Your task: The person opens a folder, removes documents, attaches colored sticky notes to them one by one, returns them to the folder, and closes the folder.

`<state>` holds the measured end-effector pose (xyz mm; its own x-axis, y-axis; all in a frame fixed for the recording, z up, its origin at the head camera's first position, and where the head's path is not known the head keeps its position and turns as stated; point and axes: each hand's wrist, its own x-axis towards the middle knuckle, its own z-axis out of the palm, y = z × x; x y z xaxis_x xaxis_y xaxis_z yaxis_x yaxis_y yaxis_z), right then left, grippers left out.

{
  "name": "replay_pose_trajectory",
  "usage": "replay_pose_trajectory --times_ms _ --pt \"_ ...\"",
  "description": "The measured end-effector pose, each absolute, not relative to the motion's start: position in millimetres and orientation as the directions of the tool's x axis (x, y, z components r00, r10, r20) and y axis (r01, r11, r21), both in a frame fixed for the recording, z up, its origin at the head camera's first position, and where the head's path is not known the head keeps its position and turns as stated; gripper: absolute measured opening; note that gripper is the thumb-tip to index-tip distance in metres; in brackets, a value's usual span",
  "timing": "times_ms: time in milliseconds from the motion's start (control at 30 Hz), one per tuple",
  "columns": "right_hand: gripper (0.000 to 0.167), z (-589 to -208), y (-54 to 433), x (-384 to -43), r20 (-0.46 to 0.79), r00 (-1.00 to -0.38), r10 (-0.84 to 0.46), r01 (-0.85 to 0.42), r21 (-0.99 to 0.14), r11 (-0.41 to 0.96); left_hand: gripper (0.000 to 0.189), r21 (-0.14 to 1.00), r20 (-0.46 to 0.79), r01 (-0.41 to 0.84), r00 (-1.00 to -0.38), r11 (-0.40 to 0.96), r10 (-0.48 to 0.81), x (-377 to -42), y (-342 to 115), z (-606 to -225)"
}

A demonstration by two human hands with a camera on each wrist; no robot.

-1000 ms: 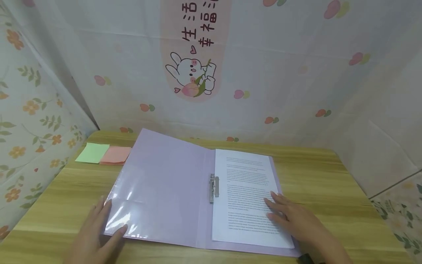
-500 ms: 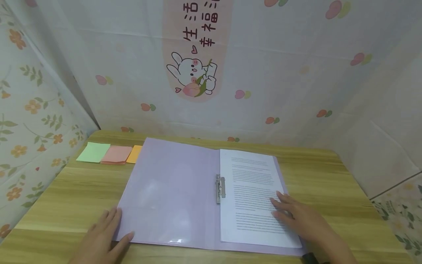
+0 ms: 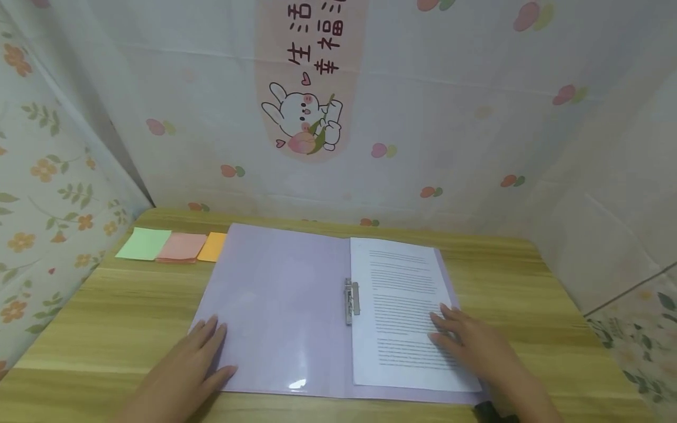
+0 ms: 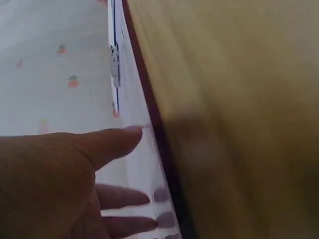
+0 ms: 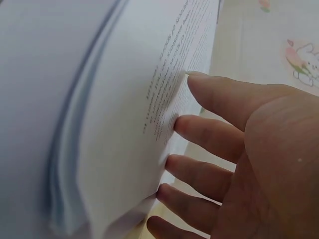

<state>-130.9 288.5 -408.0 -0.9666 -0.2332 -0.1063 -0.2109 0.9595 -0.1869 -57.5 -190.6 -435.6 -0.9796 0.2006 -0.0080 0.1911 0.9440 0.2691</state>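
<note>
A pale purple folder [image 3: 275, 305] lies opened flat on the wooden table, its metal clip [image 3: 349, 301] at the spine. On its right half sits a stack of printed paper [image 3: 404, 317], several sheets thick in the right wrist view. My left hand [image 3: 185, 364] rests with spread fingers on the cover's lower left corner; in the left wrist view the thumb [image 4: 117, 144] touches the cover near its edge. The fingertips of my right hand [image 3: 476, 346] rest on the right side of the top sheet, fingers loosely extended, and the right wrist view shows them against the print.
Green sticky notes [image 3: 144, 244], pink sticky notes [image 3: 182, 246] and orange sticky notes [image 3: 213, 247] line up at the back left of the table [image 3: 106, 329]. The folder's cover overlaps the orange ones. A patterned cloth [image 3: 449, 117] hangs behind the table.
The folder's left cover has come down flat, uncovering the orange sticky notes. My left hand has moved from the cover's edge rightward onto it. The right hand stays on the paper.
</note>
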Motion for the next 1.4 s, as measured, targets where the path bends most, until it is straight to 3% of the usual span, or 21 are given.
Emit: replay_pose_trajectory --times_ms 633,933,1067,1300,1400 --pt "0.048 -409 288 -132 -0.055 -0.966 -0.254 -0.239 -0.194 0.951 0.066 0.321 -0.167 0.307 -0.913 0.896 0.373 -109 -175 -397" --pt "0.048 -410 291 -131 -0.059 -0.967 -0.247 -0.232 -0.198 0.952 0.033 0.253 -0.28 0.293 -0.89 0.922 0.36 -143 -138 -379" --pt "0.047 -410 291 -131 -0.061 -0.967 -0.249 -0.232 -0.203 0.951 0.037 0.254 -0.307 0.295 -0.879 0.921 0.366 -153 -121 -378" --pt "0.045 -410 288 -131 -0.04 -0.965 -0.259 -0.246 -0.206 0.947 0.066 0.319 -0.305 0.271 -0.878 0.908 0.369 -161 -96 -391" --pt "0.045 -411 288 -131 -0.042 -0.966 -0.254 -0.241 -0.198 0.95 0.067 0.326 -0.271 0.265 -0.893 0.907 0.359 -163 -85 -397"
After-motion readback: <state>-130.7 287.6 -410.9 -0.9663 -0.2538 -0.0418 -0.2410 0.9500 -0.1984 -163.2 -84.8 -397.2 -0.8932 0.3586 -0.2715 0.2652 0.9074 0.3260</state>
